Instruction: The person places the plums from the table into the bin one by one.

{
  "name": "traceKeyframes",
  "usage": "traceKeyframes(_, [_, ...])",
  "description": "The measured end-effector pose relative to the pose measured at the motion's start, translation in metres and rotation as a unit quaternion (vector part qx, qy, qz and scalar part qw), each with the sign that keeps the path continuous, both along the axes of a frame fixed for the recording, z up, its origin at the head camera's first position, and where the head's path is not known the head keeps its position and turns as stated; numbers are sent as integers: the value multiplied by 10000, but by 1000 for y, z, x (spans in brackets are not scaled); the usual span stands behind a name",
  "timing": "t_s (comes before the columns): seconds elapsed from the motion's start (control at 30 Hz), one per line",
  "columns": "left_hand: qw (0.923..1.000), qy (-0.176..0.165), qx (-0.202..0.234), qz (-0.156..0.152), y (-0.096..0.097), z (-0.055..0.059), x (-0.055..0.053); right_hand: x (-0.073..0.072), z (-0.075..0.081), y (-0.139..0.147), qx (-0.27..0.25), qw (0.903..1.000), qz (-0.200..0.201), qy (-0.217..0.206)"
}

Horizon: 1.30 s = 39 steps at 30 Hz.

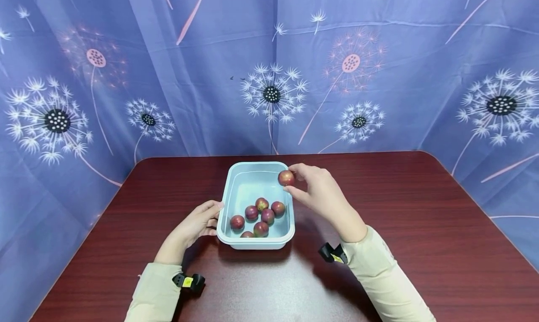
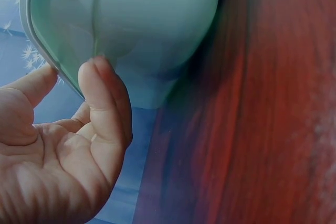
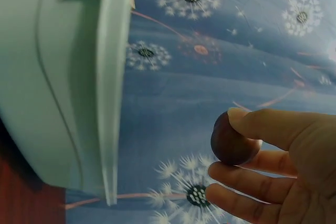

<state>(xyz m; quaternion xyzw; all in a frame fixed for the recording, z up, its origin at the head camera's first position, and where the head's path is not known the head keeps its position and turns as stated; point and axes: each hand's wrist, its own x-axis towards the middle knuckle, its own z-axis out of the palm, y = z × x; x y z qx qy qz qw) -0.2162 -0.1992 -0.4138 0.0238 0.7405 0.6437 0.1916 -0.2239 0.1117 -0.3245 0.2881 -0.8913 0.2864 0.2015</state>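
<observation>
My right hand (image 1: pixel 322 191) pinches a reddish-purple plum (image 1: pixel 287 178) between thumb and fingertips, above the far right corner of a pale blue plastic tub (image 1: pixel 241 181). In the right wrist view, this dark plum (image 3: pixel 231 142) is raised off the tub's rim (image 3: pixel 111 87), to its side. Several more plums (image 1: pixel 261 229), some with yellow-green patches, lie loose toward the tub's near end. At the tub's left side, my left hand (image 1: pixel 198 224) grips the edge. The left wrist view has its fingers (image 2: pixel 97 90) against the outer wall and its other digit at the rim.
The tub stands on a dark red wood-grain table (image 1: pixel 391 209) with rounded far corners. Behind the table hangs a blue curtain (image 1: pixel 210 78) with dandelion prints. Small black wrist devices (image 1: pixel 189 281) are strapped at the cream sleeves (image 1: pixel 381 261).
</observation>
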Motion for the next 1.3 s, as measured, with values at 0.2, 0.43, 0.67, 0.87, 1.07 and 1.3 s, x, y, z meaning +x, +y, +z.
traceKeyframes(0.2, [10000, 1, 10, -8, -1, -1, 1, 0, -9, -12, 668, 9966, 213, 428])
traceKeyframes(0.43, [10000, -44, 51, 2, -1, 0, 1, 4, -17, -21, 1121, 9931, 157, 309])
traceKeyframes(0.67, [10000, -60, 36, 22, 1, 0, 1, 4, -24, -24, 1542, 9871, 345, 246])
traceKeyframes(0.87, [10000, -73, 17, 25, 1, -2, 1, 4, -29, -26, 1770, 9825, 509, 279])
traceKeyframes(1.07, [10000, -66, -6, 6, 1, -2, 0, 6, -34, -29, 1953, 9788, 568, 253])
traceKeyframes(1.3, [10000, -20, -7, -19, 2, 0, 0, 7, -37, -32, 2282, 9722, 529, 14])
